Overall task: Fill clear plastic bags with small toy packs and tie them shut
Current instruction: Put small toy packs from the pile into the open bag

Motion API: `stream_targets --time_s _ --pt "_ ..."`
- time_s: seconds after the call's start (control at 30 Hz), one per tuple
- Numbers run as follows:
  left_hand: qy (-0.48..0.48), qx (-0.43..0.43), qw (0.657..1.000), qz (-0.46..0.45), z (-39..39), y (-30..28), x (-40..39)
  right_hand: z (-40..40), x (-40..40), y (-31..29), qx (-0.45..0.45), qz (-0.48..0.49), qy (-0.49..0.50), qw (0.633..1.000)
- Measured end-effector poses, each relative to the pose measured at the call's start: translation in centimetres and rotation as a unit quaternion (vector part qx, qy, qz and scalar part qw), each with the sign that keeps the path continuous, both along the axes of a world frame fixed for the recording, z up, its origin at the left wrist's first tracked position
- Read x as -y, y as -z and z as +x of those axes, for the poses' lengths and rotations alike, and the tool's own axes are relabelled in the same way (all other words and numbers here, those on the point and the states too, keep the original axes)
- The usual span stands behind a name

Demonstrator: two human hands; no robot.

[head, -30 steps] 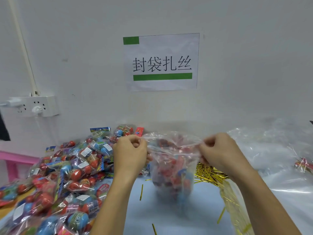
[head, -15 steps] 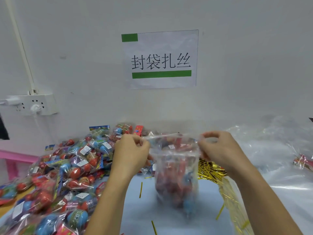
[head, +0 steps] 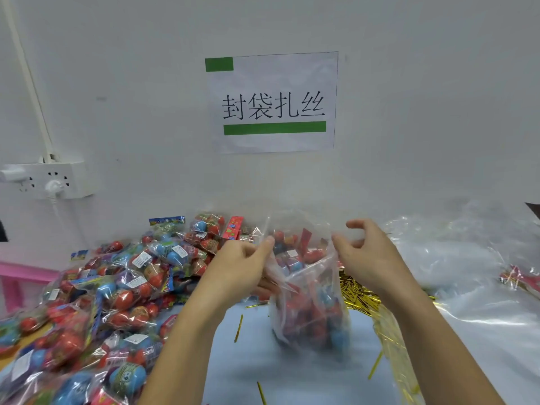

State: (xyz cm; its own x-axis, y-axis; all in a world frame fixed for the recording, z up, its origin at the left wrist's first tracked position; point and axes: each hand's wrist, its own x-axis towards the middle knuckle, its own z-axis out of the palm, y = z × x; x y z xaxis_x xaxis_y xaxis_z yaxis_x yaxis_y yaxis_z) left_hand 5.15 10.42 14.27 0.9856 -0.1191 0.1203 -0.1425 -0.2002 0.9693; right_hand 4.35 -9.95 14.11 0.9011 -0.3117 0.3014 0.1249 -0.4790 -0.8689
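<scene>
A clear plastic bag [head: 309,302] filled with red and blue toy packs stands upright on the light blue table top, in the middle of the view. My left hand [head: 236,267] pinches the bag's left upper edge. My right hand [head: 371,255] is at the bag's right upper corner with the fingers curled and partly spread; a thin film of plastic lies against the thumb and forefinger. The bag's mouth stands open at the top.
A large heap of filled toy packs [head: 111,293] covers the left side. Gold twist ties [head: 359,293] lie in a pile right of the bag, with loose ones on the table [head: 292,375]. Empty clear bags [head: 455,258] spread at the right. A wall socket [head: 49,179] hangs at left.
The bag's top was stretched flat between both hands; now my hands have come closer together, the rim has slackened and opened, and my right fingers have loosened.
</scene>
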Motion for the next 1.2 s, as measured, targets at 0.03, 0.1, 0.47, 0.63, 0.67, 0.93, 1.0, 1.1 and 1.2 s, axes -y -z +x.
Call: stream_targets --time_s 0.03,0.1,0.47,0.63,0.67,0.93,1.0,1.1,1.2 --pt "0.011 0.002 1.000 0.021 -0.1 0.0 0.0 0.0 0.2 0.1 -0.040 -0.036 0.000 0.999" --pt "-0.002 0.029 0.999 0.037 0.2 0.0 -0.6 0.0 0.5 -0.2 -0.083 -0.045 -0.013 0.995" --pt "0.140 -0.016 0.941 0.307 2.8 7.4 -2.3 -0.9 3.2 1.4 -0.327 -0.255 -0.238 0.878" --pt "0.137 -0.013 0.973 0.183 3.3 11.1 0.3 1.3 2.0 5.1 -0.287 -0.242 -0.238 0.896" --pt "0.125 -0.002 0.978 0.165 3.4 11.4 0.5 1.6 2.1 5.6 -0.268 -0.232 -0.226 0.907" --pt "0.044 0.088 0.993 0.071 3.2 11.7 1.5 3.1 2.3 8.4 -0.134 -0.131 -0.127 0.974" --pt "0.022 0.075 0.997 0.020 3.2 11.9 1.6 3.0 2.9 8.7 -0.134 -0.100 -0.155 0.974" --pt "0.036 0.056 0.997 0.029 3.3 12.6 1.2 2.6 3.8 9.6 -0.165 -0.050 -0.224 0.959" --pt "0.078 0.062 0.991 0.086 3.2 13.2 0.9 2.3 3.5 10.7 -0.119 -0.038 -0.210 0.970"
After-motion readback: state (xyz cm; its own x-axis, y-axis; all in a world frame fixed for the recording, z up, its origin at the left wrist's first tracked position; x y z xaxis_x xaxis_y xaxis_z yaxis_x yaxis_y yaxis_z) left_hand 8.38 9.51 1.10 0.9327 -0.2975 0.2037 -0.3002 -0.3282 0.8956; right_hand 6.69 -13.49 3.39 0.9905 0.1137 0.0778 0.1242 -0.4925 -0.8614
